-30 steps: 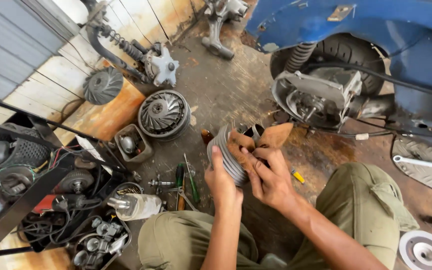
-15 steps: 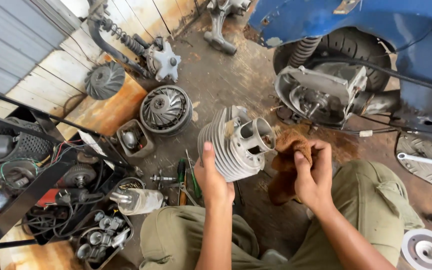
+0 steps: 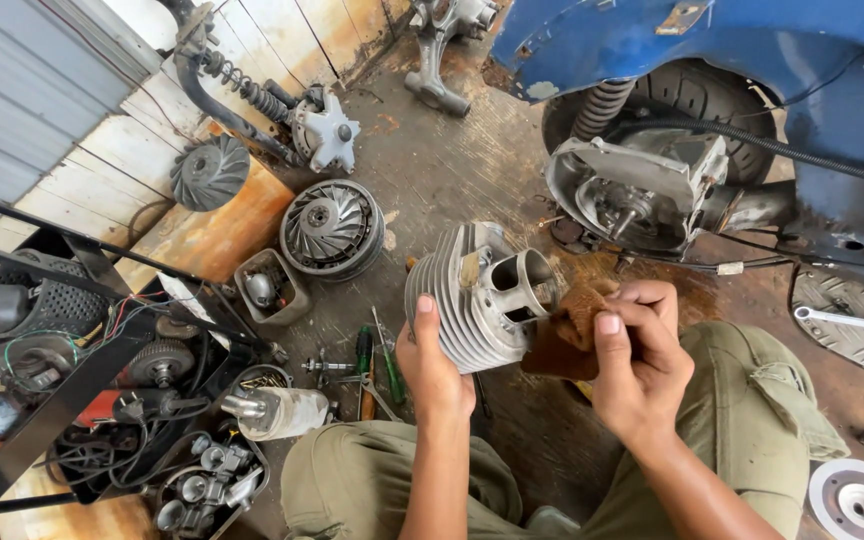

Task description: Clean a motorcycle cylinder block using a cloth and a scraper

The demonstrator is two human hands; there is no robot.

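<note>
The left hand (image 3: 434, 368) holds a finned metal engine cylinder (image 3: 477, 295) up over the person's knees, fingers wrapped under its ribbed side and the thumb lying across the fins, so its grip is closed on the cylinder. The cylinder's open bore faces to the right, toward the right hand (image 3: 640, 352). That hand's grip is closed on a brown rag (image 3: 564, 335), bunched between thumb and fingers, and the rag touches the open end of the cylinder. Both hands are above the dirty concrete floor (image 3: 452, 170), between the person's olive trousers (image 3: 742, 400). On the floor just left of the left hand lie a few screwdrivers (image 3: 364, 365). Farther left sit a round fan wheel (image 3: 332, 228) and a small tray (image 3: 270, 288) of parts. Beyond the cylinder stands a blue scooter (image 3: 712, 40) with its bare engine case (image 3: 642, 190) exposed.
</note>
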